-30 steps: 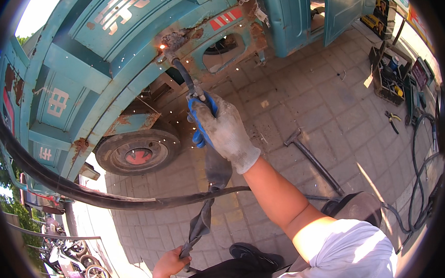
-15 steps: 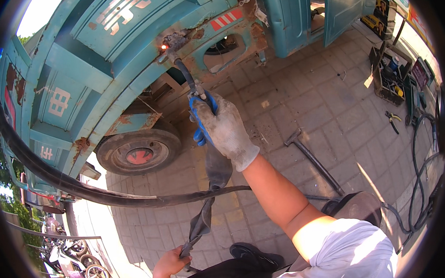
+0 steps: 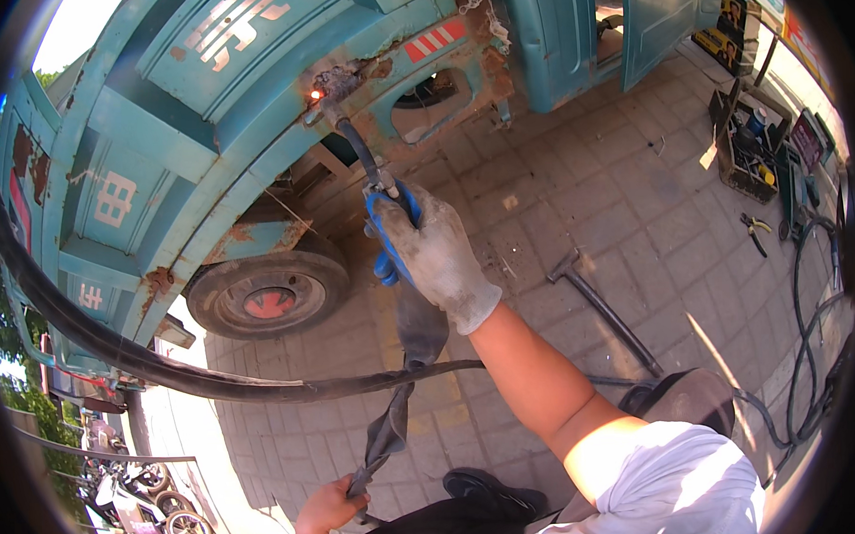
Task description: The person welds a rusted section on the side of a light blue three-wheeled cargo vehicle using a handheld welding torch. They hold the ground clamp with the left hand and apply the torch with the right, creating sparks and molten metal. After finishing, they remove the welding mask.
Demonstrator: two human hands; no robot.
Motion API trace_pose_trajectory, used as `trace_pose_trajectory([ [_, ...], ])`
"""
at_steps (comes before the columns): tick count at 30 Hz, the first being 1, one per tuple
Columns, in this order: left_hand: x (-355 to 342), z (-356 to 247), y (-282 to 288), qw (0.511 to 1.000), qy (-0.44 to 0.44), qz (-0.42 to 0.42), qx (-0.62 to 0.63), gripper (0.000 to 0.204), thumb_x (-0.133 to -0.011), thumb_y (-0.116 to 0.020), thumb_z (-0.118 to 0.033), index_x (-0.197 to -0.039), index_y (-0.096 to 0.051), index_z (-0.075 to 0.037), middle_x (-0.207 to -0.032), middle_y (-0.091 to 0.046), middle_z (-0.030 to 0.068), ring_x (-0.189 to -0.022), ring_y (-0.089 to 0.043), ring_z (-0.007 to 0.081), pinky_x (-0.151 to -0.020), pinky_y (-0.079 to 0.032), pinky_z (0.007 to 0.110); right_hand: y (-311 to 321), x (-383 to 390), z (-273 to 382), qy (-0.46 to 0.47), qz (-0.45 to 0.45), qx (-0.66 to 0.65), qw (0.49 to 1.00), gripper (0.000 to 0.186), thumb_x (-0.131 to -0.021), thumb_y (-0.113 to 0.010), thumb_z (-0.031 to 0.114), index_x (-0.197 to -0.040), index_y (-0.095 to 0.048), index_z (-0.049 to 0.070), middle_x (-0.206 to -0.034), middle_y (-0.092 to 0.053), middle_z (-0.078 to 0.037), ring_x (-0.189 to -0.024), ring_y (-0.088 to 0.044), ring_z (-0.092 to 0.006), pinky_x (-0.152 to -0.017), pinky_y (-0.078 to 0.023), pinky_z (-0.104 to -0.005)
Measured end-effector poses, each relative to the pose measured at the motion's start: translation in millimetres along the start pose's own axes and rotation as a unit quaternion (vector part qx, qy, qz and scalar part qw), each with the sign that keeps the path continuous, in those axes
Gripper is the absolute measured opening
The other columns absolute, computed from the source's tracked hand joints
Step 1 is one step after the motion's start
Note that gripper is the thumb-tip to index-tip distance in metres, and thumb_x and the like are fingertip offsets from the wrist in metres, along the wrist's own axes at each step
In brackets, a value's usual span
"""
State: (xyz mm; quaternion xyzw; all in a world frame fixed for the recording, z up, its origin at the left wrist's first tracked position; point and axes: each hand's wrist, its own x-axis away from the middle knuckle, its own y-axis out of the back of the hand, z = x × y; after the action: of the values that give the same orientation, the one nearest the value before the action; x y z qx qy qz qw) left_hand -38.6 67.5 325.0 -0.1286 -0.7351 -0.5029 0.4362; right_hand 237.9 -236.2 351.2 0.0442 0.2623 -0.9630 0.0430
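My right hand (image 3: 427, 253), in a grey-white glove with blue on the palm side, is closed around a welding torch (image 3: 355, 142). The torch's bent neck points up and left to a rusty, blackened patch (image 3: 338, 80) on the side of a teal truck (image 3: 173, 135). A small orange glow shows at its tip. From the glove hangs a dark grey, twisted sleeve (image 3: 386, 428), seemingly around the torch's cable. Its lower end is gripped by my bare left hand (image 3: 330, 506). My right fingertips are mostly hidden behind the torch handle.
A thick black curved band (image 3: 215, 380) crosses the left and middle of the view. Below the truck bed is a wheel (image 3: 269, 301). On the paving lie a hammer (image 3: 603, 308) and pliers (image 3: 754, 232), near a toolbox (image 3: 748, 152). Black cables (image 3: 807, 348) loop at right.
My right hand and the torch have shifted very slightly down and right. The glow still shows by the torch tip. My left hand stays where it was.
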Motion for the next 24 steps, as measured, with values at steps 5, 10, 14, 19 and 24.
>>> trace_pose_trajectory([
  [5, -0.1, 0.1, -0.4, 1.000, -0.010, -0.003, 0.003, 0.038, -0.088, -0.071, -0.035, -0.117, -0.065, -0.011, -0.084, -0.067, 0.0145, -0.085, -0.066, 0.0340, -0.076, -0.049, 0.042, 0.5, -2.5, -4.7, 0.018, 0.001, -0.001, 1.000, 0.037, -0.103, -0.061, 0.034, -0.121, -0.063, 0.002, -0.086, -0.065, -0.006, -0.055, -0.062, -0.0108, -0.049, -0.052, -0.0255],
  [10, 2.0, -3.2, 0.3, 1.000, -0.010, 0.000, 0.002, 0.038, -0.088, -0.071, -0.034, -0.115, -0.065, -0.010, -0.085, -0.068, 0.0154, -0.085, -0.066, 0.0351, -0.077, -0.049, 0.042, -0.8, -4.6, -4.0, 0.009, 0.000, 0.017, 1.000, 0.040, -0.102, -0.062, 0.035, -0.123, -0.062, 0.001, -0.085, -0.064, -0.005, -0.056, -0.062, -0.0108, -0.049, -0.052, -0.0250],
  [14, -0.6, 0.3, -0.4, 1.000, -0.014, 0.000, 0.005, 0.038, -0.088, -0.071, -0.034, -0.115, -0.065, -0.009, -0.086, -0.068, 0.0163, -0.086, -0.066, 0.0360, -0.077, -0.050, 0.043, -2.2, -4.4, -3.0, 0.004, -0.003, 0.005, 1.000, 0.042, -0.101, -0.063, 0.036, -0.123, -0.061, 0.001, -0.085, -0.063, -0.005, -0.058, -0.061, -0.0099, -0.050, -0.052, -0.0245],
  [19, -0.9, 3.5, -2.5, 0.999, -0.032, -0.014, -0.002, 0.039, -0.088, -0.072, -0.034, -0.116, -0.065, -0.009, -0.087, -0.068, 0.0162, -0.086, -0.066, 0.0364, -0.077, -0.050, 0.043, -2.9, -8.0, -6.6, 0.031, -0.003, 0.011, 0.999, 0.042, -0.101, -0.063, 0.037, -0.123, -0.060, 0.001, -0.087, -0.062, -0.004, -0.061, -0.059, -0.0083, -0.051, -0.052, -0.0239],
  [24, 0.7, -2.2, 0.4, 1.000, -0.021, -0.002, 0.005, 0.039, -0.087, -0.072, -0.034, -0.117, -0.065, -0.009, -0.086, -0.069, 0.0157, -0.086, -0.066, 0.0362, -0.077, -0.050, 0.042, -1.2, -3.8, 2.2, 0.004, 0.010, 0.010, 1.000, 0.041, -0.101, -0.063, 0.035, -0.124, -0.061, 0.001, -0.086, -0.063, -0.004, -0.061, -0.060, -0.0086, -0.052, -0.053, -0.0247],
])
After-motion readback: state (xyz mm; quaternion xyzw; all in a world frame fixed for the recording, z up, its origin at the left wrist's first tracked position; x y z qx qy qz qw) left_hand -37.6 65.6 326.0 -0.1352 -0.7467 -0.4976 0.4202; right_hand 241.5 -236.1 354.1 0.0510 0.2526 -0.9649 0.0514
